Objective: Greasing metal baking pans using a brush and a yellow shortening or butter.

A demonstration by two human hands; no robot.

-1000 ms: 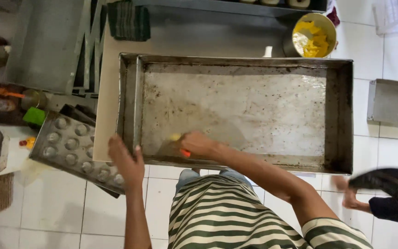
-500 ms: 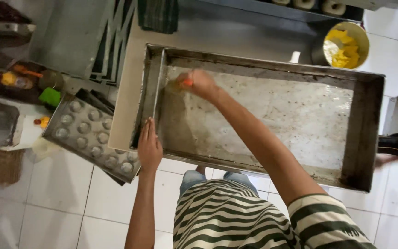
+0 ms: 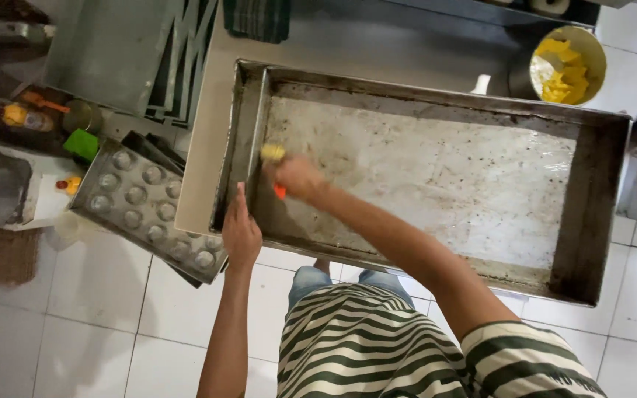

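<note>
Right hand [image 3: 298,177] closed round a small brush with an orange handle and yellowish bristles [image 3: 273,156]; bristles down on the floor of the large rectangular grey metal baking tray [image 3: 591,214], at its near-left corner, just beside the left wall. Left hand [image 3: 241,232] flat, fingers together, pressed on the tray's left rim near the front corner; it grips nothing, only steadies.

Tray sits on a pale worktop [image 3: 208,147]; its front edge seems to overhang the white tiled floor [image 3: 97,295], so my guess is a hard push toward the body could slide or tip it if the left hand lifts. Tray floor looks wet and shiny on the right side; a slick surface could let the brush skid into the wall and knock the knuckles.

Left of the tray a grey moulded muffin pan with round cups [image 3: 145,199] leans over the worktop edge, near the left elbow; an elbow swing could catch it. Yellow round tub holding yellow lumps [image 3: 565,63] stands beyond the far-right corner, well apart from both hands.

Open room: most of the tray floor to the right is free for strokes; tight only at the left wall and corner.
</note>
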